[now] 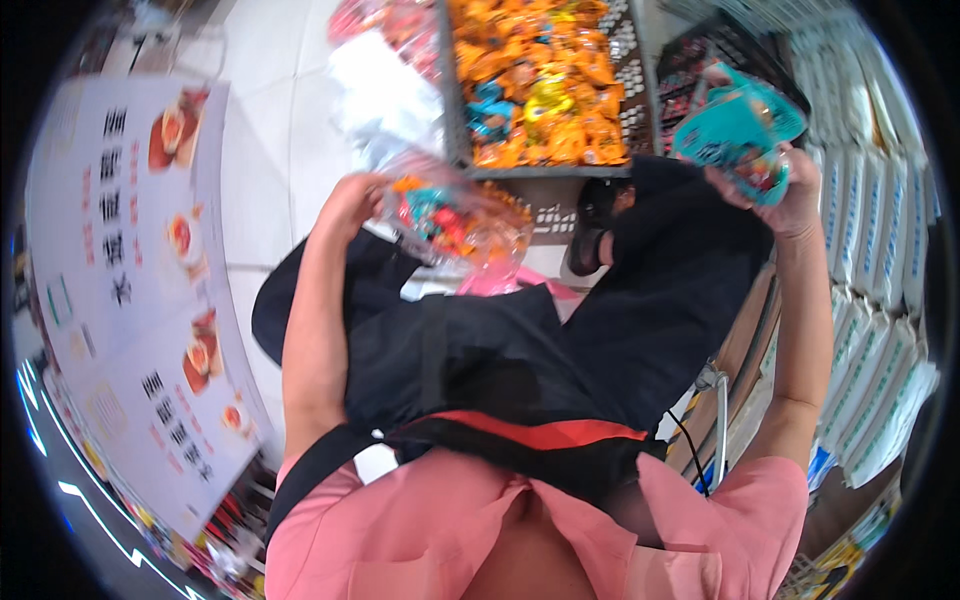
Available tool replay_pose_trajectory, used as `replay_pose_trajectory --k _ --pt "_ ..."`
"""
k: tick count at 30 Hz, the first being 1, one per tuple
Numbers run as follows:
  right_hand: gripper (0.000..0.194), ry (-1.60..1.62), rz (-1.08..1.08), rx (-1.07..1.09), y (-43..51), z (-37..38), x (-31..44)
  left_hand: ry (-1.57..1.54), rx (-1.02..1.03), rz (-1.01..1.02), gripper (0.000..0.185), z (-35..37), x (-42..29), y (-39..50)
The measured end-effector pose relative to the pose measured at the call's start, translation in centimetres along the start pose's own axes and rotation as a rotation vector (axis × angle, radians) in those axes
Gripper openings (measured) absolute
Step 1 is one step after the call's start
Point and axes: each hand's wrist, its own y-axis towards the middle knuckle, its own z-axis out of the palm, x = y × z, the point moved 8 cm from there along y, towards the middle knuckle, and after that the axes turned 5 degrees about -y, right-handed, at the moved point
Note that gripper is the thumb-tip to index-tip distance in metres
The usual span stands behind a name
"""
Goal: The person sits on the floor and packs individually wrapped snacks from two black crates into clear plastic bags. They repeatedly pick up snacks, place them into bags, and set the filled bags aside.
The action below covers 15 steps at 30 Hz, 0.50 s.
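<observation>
My left hand (pixel 358 201) grips the edge of a clear plastic bag (pixel 457 217) that holds small orange, red and teal wrapped pieces. At the right, my right hand (pixel 787 191) is closed on a teal printed pouch (pixel 739 135) with a clear window. Between the hands and farther off stands a dark plastic crate (pixel 555 172) filled with orange packets (pixel 562 139), with a few yellow and teal ones among them.
Clear bags with pink packets (pixel 409 34) lie left of the crate on the tiled floor (pixel 259 142). A second black crate (pixel 757 45) is at upper right. White packages (pixel 870 217) are stacked along the right. A large printed board (pixel 142 247) with food pictures stands left.
</observation>
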Motion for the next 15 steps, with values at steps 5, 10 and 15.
replay_pose_trajectory --k 5,10,15 --pt "0.046 0.265 0.446 0.270 7.2 15.9 -16.6 0.036 -0.019 -0.008 0.018 -1.5 0.8 -2.1" --pt "0.034 0.411 0.531 0.173 18.6 23.0 -33.1 -0.030 0.041 0.005 0.019 -3.0 0.4 -4.5" --pt "0.059 -0.585 -0.025 0.041 22.0 18.9 -37.7 -0.157 0.044 0.019 0.020 -6.1 0.6 -4.7"
